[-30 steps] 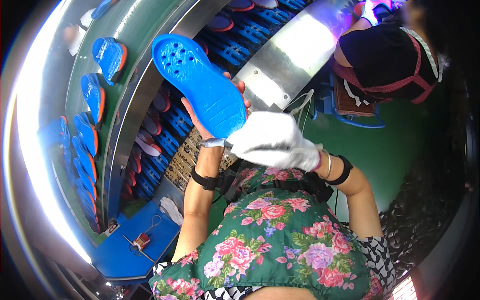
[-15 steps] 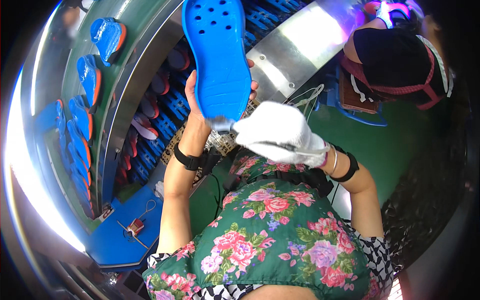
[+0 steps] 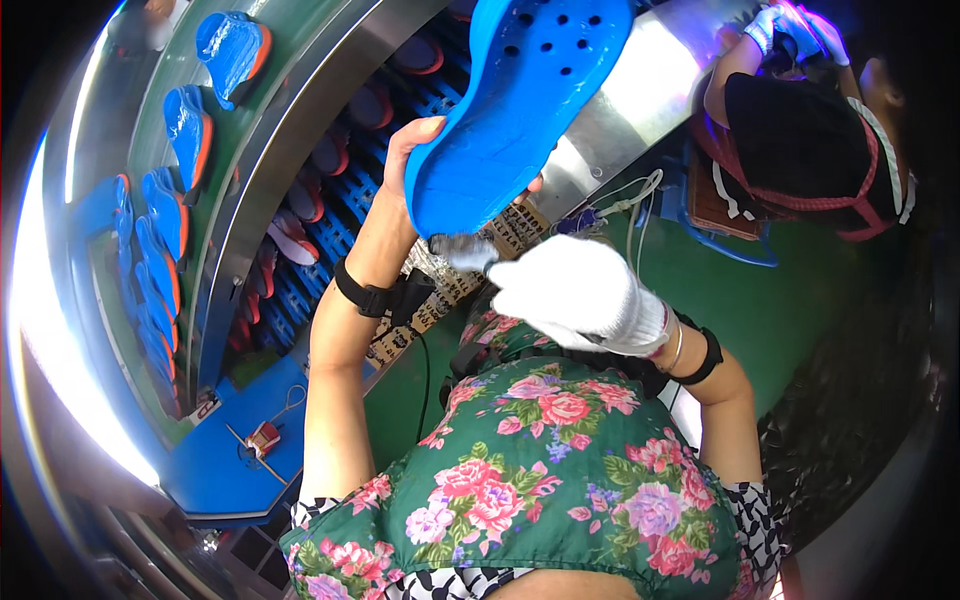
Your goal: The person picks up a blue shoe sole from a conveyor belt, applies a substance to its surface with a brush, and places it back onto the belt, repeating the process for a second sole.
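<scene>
The left hand (image 3: 405, 155) clamps a glossy blue sole (image 3: 515, 120), long axis slanting, holed end upper right; the knit-gloved right hand (image 3: 578, 295) grips a brush (image 3: 465, 251).

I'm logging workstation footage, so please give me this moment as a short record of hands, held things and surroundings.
Left hand: bare, holding the blue sole by its sides
Right hand: white-gloved, holding a brush
Brush position: at the near end of the blue sole, apparently touching its edge
Sole detail: round holes toward the far end
Left side: green belt carrying blue-and-orange pieces
Lower left: blue table
Upper right: another person
</scene>
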Available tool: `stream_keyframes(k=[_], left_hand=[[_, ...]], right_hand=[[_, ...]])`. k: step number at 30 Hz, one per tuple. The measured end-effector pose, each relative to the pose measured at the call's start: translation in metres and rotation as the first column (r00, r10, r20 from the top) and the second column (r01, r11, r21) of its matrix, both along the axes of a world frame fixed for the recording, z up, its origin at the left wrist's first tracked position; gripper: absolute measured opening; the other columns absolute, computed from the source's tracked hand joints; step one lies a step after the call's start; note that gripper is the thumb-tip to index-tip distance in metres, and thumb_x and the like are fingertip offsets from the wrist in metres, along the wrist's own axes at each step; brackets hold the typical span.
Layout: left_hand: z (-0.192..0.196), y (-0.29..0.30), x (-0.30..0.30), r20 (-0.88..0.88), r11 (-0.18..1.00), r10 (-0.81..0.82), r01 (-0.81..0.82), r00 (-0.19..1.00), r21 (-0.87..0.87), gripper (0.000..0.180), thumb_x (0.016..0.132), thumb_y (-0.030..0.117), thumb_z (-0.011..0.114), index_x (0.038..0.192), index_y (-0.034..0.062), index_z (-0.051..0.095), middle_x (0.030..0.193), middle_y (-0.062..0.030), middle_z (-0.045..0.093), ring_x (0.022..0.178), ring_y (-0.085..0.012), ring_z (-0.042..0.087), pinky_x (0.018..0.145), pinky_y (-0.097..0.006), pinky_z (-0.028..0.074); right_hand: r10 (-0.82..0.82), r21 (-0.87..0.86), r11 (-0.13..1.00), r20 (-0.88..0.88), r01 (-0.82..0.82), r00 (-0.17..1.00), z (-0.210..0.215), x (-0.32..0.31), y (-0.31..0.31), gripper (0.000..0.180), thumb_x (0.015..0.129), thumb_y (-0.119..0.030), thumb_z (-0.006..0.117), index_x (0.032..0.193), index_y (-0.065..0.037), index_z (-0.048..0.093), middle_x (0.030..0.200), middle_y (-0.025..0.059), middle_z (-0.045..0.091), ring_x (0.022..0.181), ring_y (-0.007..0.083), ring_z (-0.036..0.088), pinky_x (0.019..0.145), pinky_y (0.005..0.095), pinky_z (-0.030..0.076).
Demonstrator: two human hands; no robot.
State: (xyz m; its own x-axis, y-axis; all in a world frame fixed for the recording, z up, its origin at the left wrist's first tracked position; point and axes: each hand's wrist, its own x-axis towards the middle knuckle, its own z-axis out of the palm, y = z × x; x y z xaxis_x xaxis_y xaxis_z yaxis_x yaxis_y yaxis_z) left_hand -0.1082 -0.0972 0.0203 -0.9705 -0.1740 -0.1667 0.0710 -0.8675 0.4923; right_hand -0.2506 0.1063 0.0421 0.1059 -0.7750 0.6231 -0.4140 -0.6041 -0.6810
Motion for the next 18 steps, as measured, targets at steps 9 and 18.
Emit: stream_keyframes(k=[9,18], left_hand=[[-0.006,-0.004,0.001,-0.074,0.999,-0.017,0.019,0.997,0.031,0.091,0.086,0.057,0.061,0.15,-0.0051,0.041,0.141,-0.0294,0.052,0.117,-0.0465,0.061,0.1,-0.049,0.052],[-0.016,0.013,-0.014,-0.072,0.998,0.053,-0.052,0.996,0.018,0.101,0.083,0.06,0.066,0.15,-0.0085,0.033,0.14,-0.026,0.046,0.103,-0.0412,0.06,0.086,-0.047,0.057]], right_hand=[[-0.092,-0.067,0.993,0.019,0.093,0.996,0.003,-0.001,-0.011,0.027,0.077,-0.002,0.081,0.104,-0.006,0.077,0.099,0.0101,0.076,0.084,0.0255,0.071,0.07,0.0358,0.057],[-0.15,0.267,0.962,0.321,0.062,0.935,-0.012,-0.008,0.003,0.017,0.08,0.002,0.08,0.096,-0.002,0.076,0.096,0.0142,0.075,0.085,0.0223,0.073,0.077,0.0322,0.058]])
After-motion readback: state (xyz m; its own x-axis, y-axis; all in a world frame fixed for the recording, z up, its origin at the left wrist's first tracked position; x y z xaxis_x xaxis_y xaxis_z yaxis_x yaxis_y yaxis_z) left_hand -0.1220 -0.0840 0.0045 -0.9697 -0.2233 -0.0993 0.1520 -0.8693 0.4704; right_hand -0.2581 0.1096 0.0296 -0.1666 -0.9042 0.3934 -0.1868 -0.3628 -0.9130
